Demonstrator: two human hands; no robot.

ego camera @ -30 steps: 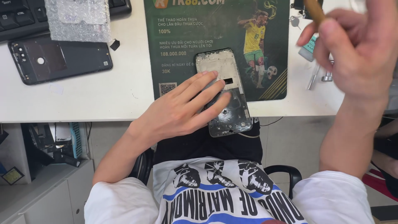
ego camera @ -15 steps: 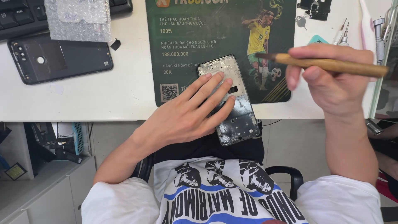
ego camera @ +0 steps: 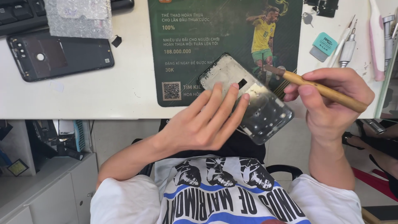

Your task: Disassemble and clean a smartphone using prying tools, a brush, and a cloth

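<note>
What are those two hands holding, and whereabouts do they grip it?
The right hand holds a wooden-handled tool by the middle of its handle. The left hand grips nothing; its fingers lie flat on the phone frame, pinning it to the desk edge.

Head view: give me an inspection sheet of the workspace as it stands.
Surface: white desk with dark green printed mat.
Job's things: silvery bare phone frame overhanging the desk edge; wooden-handled brush, tip at the frame.
Clutter: black phone back cover, bubble wrap piece, black keyboard, teal scraper, metal screwdrivers.
Grippers: left hand flat on the frame; right hand grips the brush.
Cables: nothing seen.
Surroundings: grey cabinet at the left; black chair armrest.
</note>
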